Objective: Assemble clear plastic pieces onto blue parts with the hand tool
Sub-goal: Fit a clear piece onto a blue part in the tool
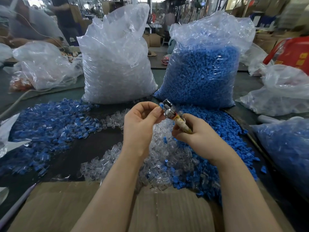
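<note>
My left hand (pixel 142 121) pinches a small blue part (pixel 161 106) between thumb and fingertips, held up against the metal head of the hand tool (pixel 168 108). My right hand (pixel 192 129) grips the tool's tape-wrapped handle (pixel 183 123). Both hands hover above a heap of loose clear plastic pieces (pixel 160 164). Loose blue parts (pixel 217 131) are piled to the right of it. A spread of assembled blue-and-clear pieces (pixel 50 128) lies on the left of the dark table.
Two tall bags stand behind my hands: clear pieces (pixel 117 64) on the left, blue parts (pixel 204 71) on the right. Another bag of blue pieces (pixel 287 148) lies at the right edge. A cardboard sheet (pixel 66 206) covers the near edge. A person stands far left.
</note>
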`<state>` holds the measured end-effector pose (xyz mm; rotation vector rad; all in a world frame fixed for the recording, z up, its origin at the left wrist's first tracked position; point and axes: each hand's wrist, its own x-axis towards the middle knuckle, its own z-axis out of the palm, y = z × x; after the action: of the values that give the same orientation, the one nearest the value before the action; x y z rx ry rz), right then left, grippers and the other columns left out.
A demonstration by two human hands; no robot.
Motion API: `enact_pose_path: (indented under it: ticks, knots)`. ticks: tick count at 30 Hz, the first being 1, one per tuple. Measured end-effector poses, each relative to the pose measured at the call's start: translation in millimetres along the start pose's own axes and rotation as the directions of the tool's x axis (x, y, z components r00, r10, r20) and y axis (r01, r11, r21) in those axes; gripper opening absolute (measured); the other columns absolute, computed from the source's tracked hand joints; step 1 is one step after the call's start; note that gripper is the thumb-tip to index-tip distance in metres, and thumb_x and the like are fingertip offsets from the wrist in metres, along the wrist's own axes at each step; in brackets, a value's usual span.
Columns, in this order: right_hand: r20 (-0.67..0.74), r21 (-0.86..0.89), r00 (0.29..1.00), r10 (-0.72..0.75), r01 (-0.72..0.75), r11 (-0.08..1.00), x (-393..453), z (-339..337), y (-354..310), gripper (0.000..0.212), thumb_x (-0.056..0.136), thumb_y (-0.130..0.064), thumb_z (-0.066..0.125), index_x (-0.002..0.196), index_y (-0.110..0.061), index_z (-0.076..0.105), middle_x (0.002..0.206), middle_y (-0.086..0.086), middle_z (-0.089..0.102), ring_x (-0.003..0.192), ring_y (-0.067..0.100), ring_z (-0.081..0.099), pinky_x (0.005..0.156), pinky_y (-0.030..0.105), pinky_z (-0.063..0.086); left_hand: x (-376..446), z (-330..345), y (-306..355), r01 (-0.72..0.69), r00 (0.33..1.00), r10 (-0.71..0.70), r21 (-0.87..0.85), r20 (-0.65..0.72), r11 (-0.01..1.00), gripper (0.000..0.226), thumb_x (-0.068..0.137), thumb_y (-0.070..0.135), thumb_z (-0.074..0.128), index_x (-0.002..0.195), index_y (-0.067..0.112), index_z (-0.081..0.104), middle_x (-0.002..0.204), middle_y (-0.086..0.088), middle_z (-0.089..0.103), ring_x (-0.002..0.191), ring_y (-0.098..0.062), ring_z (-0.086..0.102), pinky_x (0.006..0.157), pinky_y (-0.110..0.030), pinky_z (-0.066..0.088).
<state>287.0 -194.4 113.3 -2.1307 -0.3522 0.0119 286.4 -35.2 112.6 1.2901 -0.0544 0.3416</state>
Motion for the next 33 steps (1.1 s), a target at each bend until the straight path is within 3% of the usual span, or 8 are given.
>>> enact_pose_path:
  ticks: [5,9,12,25,27,30,32,33]
  knots:
    - [0.026,-0.047,1.000,-0.014,0.015,0.999,0.0,-0.6,-1.0,0.015,0.089,-0.019,0.065,0.092,-0.009,0.055,0.085,0.015,0.061,0.079,0.037,0.054,0.075,0.050,0.048,0.2,-1.2,1.5,-0.003,0.999,0.002,0.012,0.032,1.000,0.009,0.090,-0.003,0.063,0.087,0.006,0.064,0.076,-0.003,0.068,0.069,-0.009,0.066,0.069,-0.020,0.054]
    - [0.028,-0.087,1.000,-0.005,0.008,0.996,0.5,-0.6,0.4,0.008,0.090,-0.016,0.060,0.084,-0.014,0.054,0.070,0.006,0.054,0.060,0.016,0.043,0.061,0.035,0.038,0.3,-1.4,1.7,-0.006,0.999,0.005,0.016,0.043,1.000,0.010,0.090,-0.004,0.063,0.087,0.006,0.064,0.074,-0.002,0.067,0.068,-0.008,0.065,0.068,-0.018,0.053]
    - [-0.005,-0.120,1.000,0.000,-0.001,0.993,0.5,0.6,1.4,0.013,0.089,-0.014,0.057,0.078,-0.019,0.053,0.061,-0.004,0.050,0.053,0.011,0.038,0.056,0.033,0.035,0.2,-1.8,1.2,-0.006,0.999,0.005,0.018,0.035,1.000,0.010,0.090,-0.004,0.063,0.087,0.006,0.064,0.076,-0.003,0.067,0.069,-0.008,0.065,0.068,-0.018,0.053]
    - [0.000,-0.205,1.000,0.005,-0.004,0.979,2.1,2.6,-0.4,0.006,0.089,-0.019,0.056,0.083,-0.019,0.054,0.072,0.005,0.059,0.062,0.021,0.049,0.060,0.040,0.042,3.8,-8.0,0.7,0.066,0.998,-0.067,0.036,0.010,0.997,0.005,0.087,0.001,0.068,0.087,0.007,0.068,0.077,-0.005,0.072,0.071,-0.012,0.069,0.067,-0.019,0.054]
    - [-0.030,-0.224,0.999,0.026,-0.032,0.974,2.8,1.1,1.9,0.007,0.089,-0.021,0.056,0.082,-0.021,0.054,0.072,0.003,0.059,0.066,0.023,0.052,0.062,0.042,0.045,7.8,-19.6,2.8,0.092,0.996,-0.090,0.101,-0.018,0.991,0.005,0.084,0.005,0.073,0.086,0.010,0.071,0.078,-0.004,0.075,0.071,-0.014,0.071,0.066,-0.022,0.056]
    - [-0.124,-0.230,0.989,0.077,-0.104,0.968,4.0,-3.6,9.2,0.010,0.088,-0.024,0.055,0.079,-0.024,0.053,0.067,-0.003,0.057,0.062,0.020,0.050,0.057,0.037,0.041,17.9,-53.4,5.1,0.123,0.986,-0.071,0.365,-0.153,0.923,0.009,0.081,0.010,0.077,0.080,0.017,0.073,0.074,-0.004,0.075,0.075,-0.018,0.073,0.077,-0.036,0.061]
    - [-0.172,-0.266,0.978,0.119,-0.163,0.950,5.0,-7.0,15.1,0.008,0.089,-0.028,0.054,0.082,-0.026,0.054,0.067,-0.003,0.057,0.060,0.019,0.050,0.054,0.034,0.038,24.6,-81.4,4.9,0.189,0.958,-0.013,0.599,-0.286,0.778,0.014,0.080,0.014,0.079,0.074,0.024,0.072,0.074,-0.003,0.075,0.079,-0.022,0.073,0.084,-0.042,0.059]
    - [-0.189,-0.304,0.972,0.141,-0.194,0.933,5.6,-8.5,17.6,0.006,0.090,-0.029,0.053,0.084,-0.026,0.054,0.070,-0.003,0.058,0.062,0.020,0.052,0.054,0.033,0.038,26.0,-94.1,4.9,0.242,0.938,0.030,0.712,-0.346,0.660,0.014,0.081,0.018,0.079,0.073,0.027,0.071,0.079,-0.003,0.075,0.083,-0.022,0.071,0.085,-0.040,0.057]
